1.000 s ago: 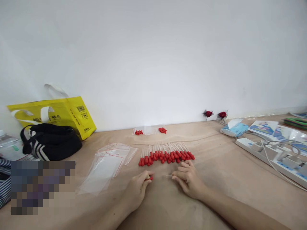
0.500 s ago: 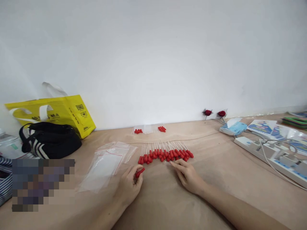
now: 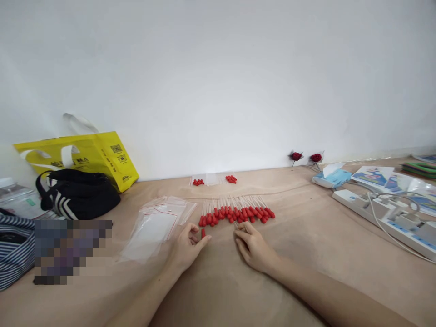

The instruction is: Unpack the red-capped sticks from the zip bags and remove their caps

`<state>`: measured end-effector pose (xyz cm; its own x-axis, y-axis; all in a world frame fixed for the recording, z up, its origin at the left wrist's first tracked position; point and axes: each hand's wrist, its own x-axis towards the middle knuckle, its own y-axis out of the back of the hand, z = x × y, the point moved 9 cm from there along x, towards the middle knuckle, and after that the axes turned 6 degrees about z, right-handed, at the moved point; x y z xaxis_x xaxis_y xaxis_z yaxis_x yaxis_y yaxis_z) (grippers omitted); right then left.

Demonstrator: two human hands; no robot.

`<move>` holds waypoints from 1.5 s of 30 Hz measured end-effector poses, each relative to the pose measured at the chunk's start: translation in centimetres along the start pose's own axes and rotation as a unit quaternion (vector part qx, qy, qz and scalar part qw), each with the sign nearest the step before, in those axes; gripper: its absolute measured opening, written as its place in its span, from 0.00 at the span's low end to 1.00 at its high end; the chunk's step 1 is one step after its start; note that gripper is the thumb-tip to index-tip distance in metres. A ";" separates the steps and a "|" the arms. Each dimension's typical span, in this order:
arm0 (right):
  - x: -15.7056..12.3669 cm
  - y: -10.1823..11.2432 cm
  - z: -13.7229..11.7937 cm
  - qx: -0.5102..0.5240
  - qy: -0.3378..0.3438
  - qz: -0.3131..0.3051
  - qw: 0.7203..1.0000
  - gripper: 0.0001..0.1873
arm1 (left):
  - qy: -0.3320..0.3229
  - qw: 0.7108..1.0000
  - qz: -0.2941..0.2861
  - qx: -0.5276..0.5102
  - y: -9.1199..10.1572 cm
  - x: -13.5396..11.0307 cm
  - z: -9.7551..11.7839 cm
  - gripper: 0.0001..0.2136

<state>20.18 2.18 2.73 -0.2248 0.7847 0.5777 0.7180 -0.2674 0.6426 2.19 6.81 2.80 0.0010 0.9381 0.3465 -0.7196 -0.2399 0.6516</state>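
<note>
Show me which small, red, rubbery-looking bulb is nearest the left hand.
The lone bulb beside the left hand, apart from the row with pale stems and two red clusters near the white wall.

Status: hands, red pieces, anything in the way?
Left hand by single red piece, grip unclear. Right hand at near edge of red-piece row, grip unclear. Plastic bags left of left hand, not blocking.

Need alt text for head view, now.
Left hand open beside a red piece; right hand at the near edge of a row of red-tipped sticks. On the table, clear bags lie left, a power strip right.
</note>
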 end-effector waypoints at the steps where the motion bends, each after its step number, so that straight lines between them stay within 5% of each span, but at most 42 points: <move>1: 0.0 -0.1 -0.1 0.006 -0.004 -0.005 1.000 0.06 | 0.007 1.000 0.004 -0.006 0.1 0.2 -0.2 0.15; 9: 0.0 -0.1 -0.5 0.019 -0.010 -0.034 0.999 0.03 | -0.046 0.996 -0.012 0.079 0.2 3.2 1.0 0.08; 18: -0.6 1.9 1.0 0.063 -0.011 0.048 0.997 0.09 | -0.034 0.994 -0.060 0.089 -1.0 4.3 1.1 0.06; 23: -0.6 2.8 1.5 0.058 -0.017 0.086 0.994 0.07 | -0.035 0.997 -0.017 0.067 -0.7 4.2 1.2 0.04; 34: -0.6 3.6 1.0 0.060 0.023 0.105 0.992 0.09 | 0.080 0.985 0.129 -0.076 2.4 2.4 -1.4 0.13; 40: -0.8 5.4 -0.2 -0.027 0.078 0.164 0.983 0.21 | -0.070 0.983 -0.017 -0.168 0.9 -1.2 2.3 0.06; 45: -0.9 3.7 -1.8 -0.110 0.157 0.067 0.979 0.21 | -0.258 0.959 -0.077 -0.084 -0.9 -3.2 6.0 0.04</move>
<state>21.88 -0.48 5.54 -0.3553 0.5327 0.7681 0.6034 -0.4969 0.6237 6.97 2.49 5.19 0.4283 0.7004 0.5710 -0.7851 -0.0245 0.6189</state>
